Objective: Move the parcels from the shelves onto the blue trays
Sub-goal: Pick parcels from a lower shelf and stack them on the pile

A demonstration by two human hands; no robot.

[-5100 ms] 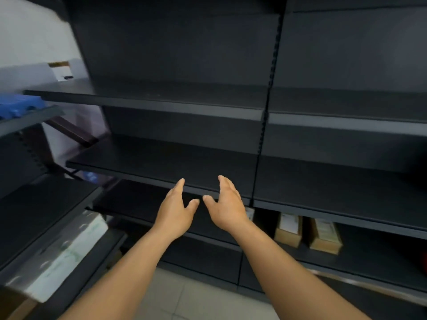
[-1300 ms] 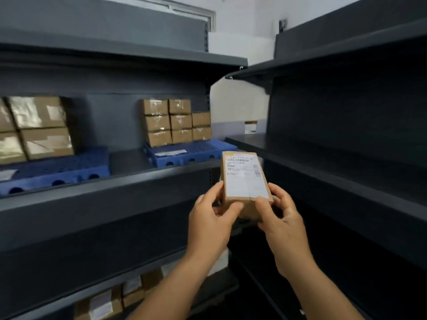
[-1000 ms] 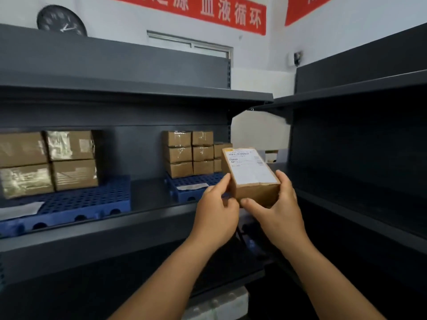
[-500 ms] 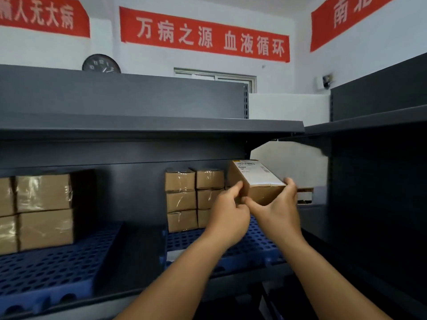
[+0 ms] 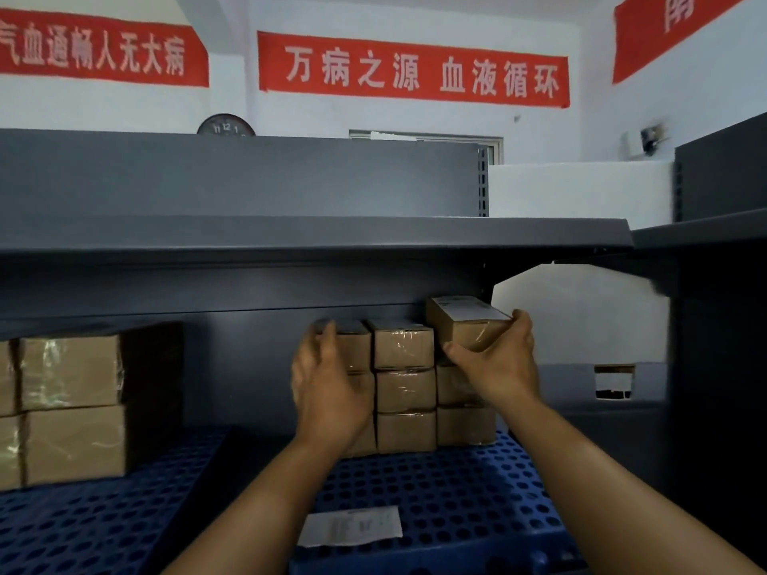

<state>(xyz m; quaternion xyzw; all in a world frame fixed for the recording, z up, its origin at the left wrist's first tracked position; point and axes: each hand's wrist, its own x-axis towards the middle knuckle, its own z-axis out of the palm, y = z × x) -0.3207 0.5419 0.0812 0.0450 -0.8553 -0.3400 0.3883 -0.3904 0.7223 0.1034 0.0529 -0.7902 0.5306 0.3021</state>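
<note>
A brown cardboard parcel (image 5: 465, 325) with a white label on top is gripped by my right hand (image 5: 500, 361). It sits at the top of the right column of a stack of small parcels (image 5: 404, 385) on a perforated blue tray (image 5: 456, 495). My left hand (image 5: 330, 392) is off the parcel, fingers loosely spread in front of the stack's left column, partly hiding it.
A second blue tray (image 5: 103, 529) at left carries larger taped parcels (image 5: 70, 406). A paper slip (image 5: 350, 527) lies on the near tray. A dark shelf board (image 5: 315, 242) runs close above the stack. Another dark shelf unit (image 5: 722, 325) stands at right.
I have raised the parcel and carried it forward onto the top of the stack's right column. My left hand has let go of it and dropped to the left.
</note>
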